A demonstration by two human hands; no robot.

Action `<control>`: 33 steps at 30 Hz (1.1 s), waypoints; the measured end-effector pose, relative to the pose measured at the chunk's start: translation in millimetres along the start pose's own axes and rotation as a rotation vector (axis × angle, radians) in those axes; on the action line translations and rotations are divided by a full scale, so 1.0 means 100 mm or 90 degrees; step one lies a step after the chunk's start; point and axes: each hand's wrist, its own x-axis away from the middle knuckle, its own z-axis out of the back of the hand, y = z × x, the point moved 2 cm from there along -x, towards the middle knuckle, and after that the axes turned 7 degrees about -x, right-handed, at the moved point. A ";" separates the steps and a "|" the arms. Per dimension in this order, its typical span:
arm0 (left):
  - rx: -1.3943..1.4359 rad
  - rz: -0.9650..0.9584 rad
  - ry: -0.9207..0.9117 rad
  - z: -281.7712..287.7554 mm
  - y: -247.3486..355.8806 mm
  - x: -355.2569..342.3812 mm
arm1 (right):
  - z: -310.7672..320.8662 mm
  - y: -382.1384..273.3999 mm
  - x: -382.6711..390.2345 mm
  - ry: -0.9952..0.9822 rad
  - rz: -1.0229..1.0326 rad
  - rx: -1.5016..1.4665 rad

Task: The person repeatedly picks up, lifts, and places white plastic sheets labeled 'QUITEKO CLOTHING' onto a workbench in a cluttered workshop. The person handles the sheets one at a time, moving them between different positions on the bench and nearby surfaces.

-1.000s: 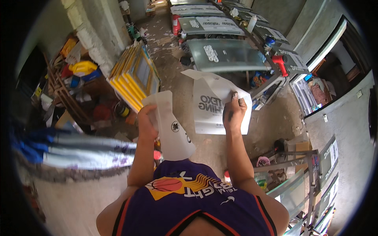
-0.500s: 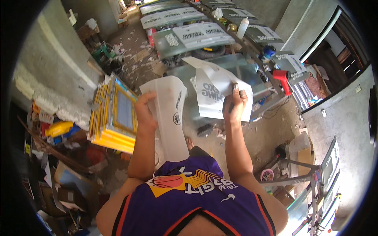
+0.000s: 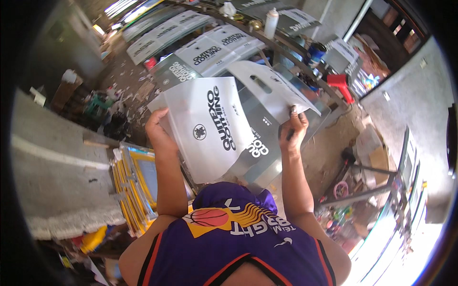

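My left hand [image 3: 161, 129] is closed on the left edge of a white plastic bag [image 3: 191, 112] with black print and a small round emblem; its printed face is turned up. Further right, my right hand [image 3: 293, 128] pinches the near right corner of a second white bag [image 3: 285, 97], which has an oval handle hole and curls upward at its side. Dark smudges mark the right fingers. Beneath and between the two, a grey bag [image 3: 261, 127] with white print lies on a glass-topped table [image 3: 312, 131], partly covered by the left bag.
More printed white bags [image 3: 207, 52] lie on glass panels beyond. A squeeze bottle [image 3: 271, 24] stands on the rail, and a red heat gun [image 3: 339, 86] sits at the right. Yellow-framed screens [image 3: 133, 183] are stacked at the left. Scraps litter the floor [image 3: 136, 90].
The left bag has swung from hanging narrow to spread flat, its print showing. The right bag has lifted and turned, revealing its handle hole. My view has shifted closer to the glass table.
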 end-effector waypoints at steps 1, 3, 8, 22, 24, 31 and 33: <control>-0.008 0.010 -0.002 0.06 0.04 -0.12 | 0.04 0.15 0.11 0.035 -0.021 0.012; -0.013 0.052 -0.026 0.19 0.06 -0.33 | 0.05 0.45 0.36 0.102 -0.042 -0.036; -0.076 0.155 -0.086 0.52 0.05 -0.71 | 0.70 1.30 1.04 0.175 -0.129 0.062; -0.081 0.255 -0.199 1.30 0.49 -1.01 | -0.22 2.02 2.32 0.444 -0.581 0.068; -0.079 0.266 -0.222 1.42 0.58 -1.13 | -0.31 2.15 2.25 0.349 -0.507 0.137; 0.022 0.394 -0.310 1.70 0.58 -1.57 | -0.67 2.96 1.48 0.108 -0.406 0.174; 0.045 0.400 -0.318 1.82 0.55 -1.74 | -0.75 3.29 1.27 0.113 -0.440 0.154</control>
